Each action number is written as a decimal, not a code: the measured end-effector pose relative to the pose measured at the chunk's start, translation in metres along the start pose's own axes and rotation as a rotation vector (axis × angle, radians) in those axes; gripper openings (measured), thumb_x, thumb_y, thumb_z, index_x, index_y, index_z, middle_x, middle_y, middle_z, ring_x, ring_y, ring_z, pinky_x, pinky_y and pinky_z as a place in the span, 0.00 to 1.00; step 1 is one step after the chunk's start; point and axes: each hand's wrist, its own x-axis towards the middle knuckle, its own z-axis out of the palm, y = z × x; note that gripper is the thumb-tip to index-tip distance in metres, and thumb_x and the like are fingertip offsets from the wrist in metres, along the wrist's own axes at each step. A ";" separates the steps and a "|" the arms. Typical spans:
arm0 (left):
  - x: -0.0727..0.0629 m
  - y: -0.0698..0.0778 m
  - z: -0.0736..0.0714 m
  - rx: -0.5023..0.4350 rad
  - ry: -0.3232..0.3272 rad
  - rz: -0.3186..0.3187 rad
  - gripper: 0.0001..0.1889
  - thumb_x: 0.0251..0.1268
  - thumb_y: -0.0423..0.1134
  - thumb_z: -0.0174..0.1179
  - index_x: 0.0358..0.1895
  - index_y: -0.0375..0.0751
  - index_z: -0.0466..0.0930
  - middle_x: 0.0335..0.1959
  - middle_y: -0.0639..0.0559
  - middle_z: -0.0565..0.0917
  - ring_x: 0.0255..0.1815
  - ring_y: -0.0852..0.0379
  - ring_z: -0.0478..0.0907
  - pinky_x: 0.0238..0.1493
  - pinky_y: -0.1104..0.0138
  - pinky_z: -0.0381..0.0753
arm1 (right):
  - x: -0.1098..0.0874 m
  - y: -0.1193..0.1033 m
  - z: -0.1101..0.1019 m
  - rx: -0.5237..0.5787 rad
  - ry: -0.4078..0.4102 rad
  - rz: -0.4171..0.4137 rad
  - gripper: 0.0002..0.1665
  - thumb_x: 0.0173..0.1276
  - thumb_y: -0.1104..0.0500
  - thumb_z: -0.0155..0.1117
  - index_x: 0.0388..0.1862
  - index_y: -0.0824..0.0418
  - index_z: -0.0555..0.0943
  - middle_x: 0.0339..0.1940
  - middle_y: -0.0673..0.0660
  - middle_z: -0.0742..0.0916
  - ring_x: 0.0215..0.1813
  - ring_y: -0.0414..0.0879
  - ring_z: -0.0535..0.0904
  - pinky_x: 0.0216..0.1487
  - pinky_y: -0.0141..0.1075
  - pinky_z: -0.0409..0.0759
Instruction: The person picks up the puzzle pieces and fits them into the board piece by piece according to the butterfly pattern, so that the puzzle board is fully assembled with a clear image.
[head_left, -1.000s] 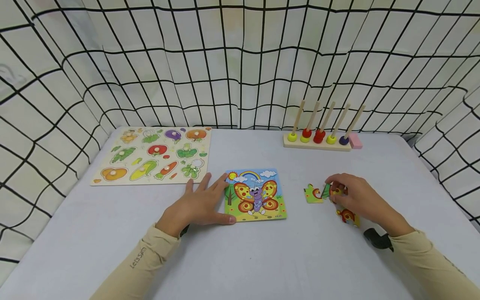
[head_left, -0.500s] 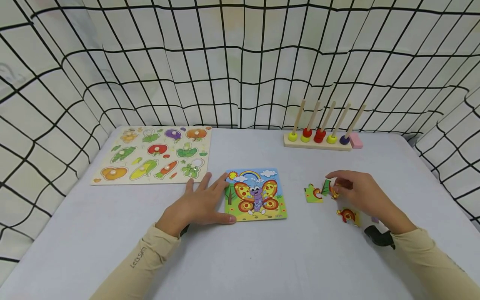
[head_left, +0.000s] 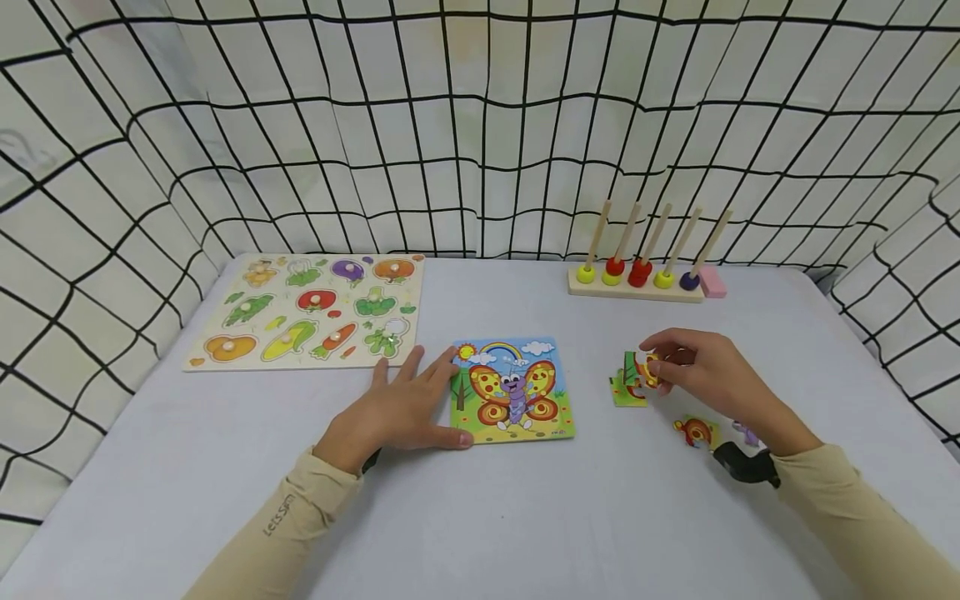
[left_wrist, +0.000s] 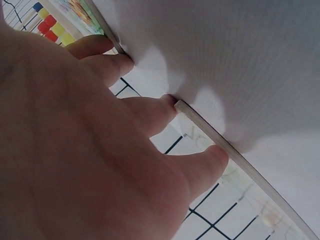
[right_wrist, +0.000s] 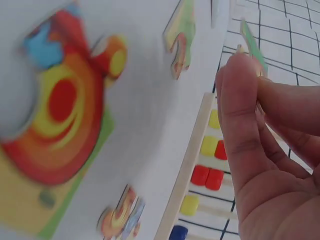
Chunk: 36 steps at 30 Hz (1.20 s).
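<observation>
In the head view, a square butterfly puzzle board [head_left: 513, 392] lies mid-table. My left hand [head_left: 393, 414] rests beside it with fingers spread, the thumb and a fingertip touching its left edge. My right hand [head_left: 697, 375] pinches a green, red and yellow jigsaw piece [head_left: 632, 369] between thumb and fingers, just over a green-yellow piece [head_left: 627, 393]. Whether the two pieces touch, I cannot tell. Nearer me lie an orange-ringed piece [head_left: 697, 431] and a purple piece [head_left: 745, 433], partly hidden. The right wrist view shows the held piece [right_wrist: 254, 44] nearly edge-on.
A vegetable peg puzzle [head_left: 307, 312] lies at the back left, close to my left fingertips. At the back right stands a wooden bead stand [head_left: 636, 287] with upright pegs, a pink block [head_left: 712, 282] at its end. Black netting [head_left: 483, 133] surrounds the white table.
My right hand has lifted the jigsaw piece and carried it left and slightly away from me, over the green-yellow piece. The purple piece has come into sight. My left hand has stayed still.
</observation>
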 end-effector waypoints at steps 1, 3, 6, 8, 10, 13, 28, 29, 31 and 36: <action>0.000 0.000 0.000 -0.001 0.000 0.000 0.60 0.64 0.67 0.72 0.88 0.39 0.49 0.88 0.43 0.52 0.87 0.31 0.39 0.77 0.26 0.34 | 0.002 -0.002 0.001 0.008 -0.004 -0.002 0.17 0.78 0.65 0.69 0.62 0.67 0.83 0.43 0.56 0.90 0.35 0.47 0.86 0.43 0.33 0.85; 0.000 0.000 0.000 -0.002 0.000 0.001 0.60 0.64 0.67 0.72 0.88 0.39 0.49 0.88 0.43 0.52 0.87 0.31 0.39 0.77 0.26 0.34 | 0.004 -0.005 0.004 0.022 -0.012 -0.002 0.17 0.78 0.65 0.69 0.62 0.68 0.83 0.42 0.56 0.90 0.36 0.48 0.87 0.44 0.34 0.86; 0.000 0.000 0.000 -0.009 0.000 -0.001 0.60 0.64 0.67 0.72 0.88 0.39 0.48 0.88 0.42 0.52 0.87 0.31 0.39 0.77 0.26 0.34 | 0.009 -0.010 0.008 0.036 -0.022 0.004 0.17 0.78 0.63 0.70 0.61 0.68 0.84 0.44 0.56 0.90 0.39 0.48 0.87 0.46 0.33 0.86; 0.000 0.000 0.000 -0.014 0.001 -0.002 0.60 0.64 0.67 0.72 0.88 0.39 0.48 0.88 0.42 0.52 0.87 0.31 0.39 0.77 0.26 0.33 | 0.012 -0.013 0.011 0.041 -0.020 -0.002 0.16 0.77 0.63 0.70 0.61 0.67 0.84 0.46 0.57 0.90 0.42 0.49 0.87 0.47 0.32 0.86; 0.000 0.000 0.000 -0.018 0.001 -0.003 0.60 0.64 0.67 0.72 0.88 0.39 0.48 0.88 0.42 0.52 0.87 0.31 0.39 0.77 0.26 0.33 | 0.015 -0.016 0.014 0.048 -0.018 -0.008 0.16 0.77 0.64 0.70 0.60 0.67 0.84 0.46 0.57 0.89 0.45 0.50 0.86 0.47 0.31 0.85; -0.001 0.001 -0.001 -0.018 0.002 -0.003 0.60 0.64 0.66 0.72 0.88 0.39 0.48 0.88 0.42 0.52 0.87 0.31 0.39 0.77 0.26 0.34 | 0.019 -0.019 0.020 0.074 -0.018 -0.030 0.16 0.76 0.65 0.70 0.59 0.67 0.85 0.47 0.57 0.89 0.48 0.53 0.85 0.47 0.31 0.85; -0.001 -0.001 0.000 -0.016 0.007 0.000 0.61 0.64 0.67 0.72 0.88 0.40 0.47 0.88 0.42 0.54 0.87 0.31 0.39 0.76 0.25 0.34 | 0.042 -0.044 0.050 0.404 -0.135 0.033 0.16 0.76 0.68 0.66 0.59 0.72 0.83 0.56 0.64 0.85 0.57 0.57 0.84 0.53 0.37 0.87; -0.001 -0.001 0.000 -0.015 0.009 0.001 0.61 0.64 0.67 0.72 0.88 0.40 0.47 0.88 0.42 0.54 0.87 0.31 0.39 0.76 0.25 0.34 | 0.044 -0.045 0.052 0.427 -0.144 0.034 0.16 0.76 0.69 0.65 0.59 0.73 0.83 0.55 0.65 0.85 0.56 0.57 0.84 0.53 0.38 0.88; -0.001 -0.001 0.000 -0.016 0.011 0.001 0.61 0.64 0.67 0.72 0.88 0.40 0.48 0.88 0.42 0.54 0.87 0.31 0.39 0.76 0.25 0.34 | 0.047 -0.049 0.058 0.464 -0.161 0.032 0.15 0.75 0.69 0.65 0.58 0.75 0.82 0.53 0.65 0.85 0.53 0.56 0.85 0.52 0.40 0.89; -0.002 -0.001 0.000 -0.023 0.012 0.005 0.61 0.63 0.67 0.72 0.88 0.40 0.48 0.88 0.42 0.53 0.87 0.31 0.39 0.77 0.26 0.33 | 0.054 -0.058 0.073 0.462 -0.184 0.024 0.11 0.74 0.71 0.65 0.53 0.73 0.83 0.48 0.64 0.84 0.47 0.54 0.86 0.51 0.41 0.89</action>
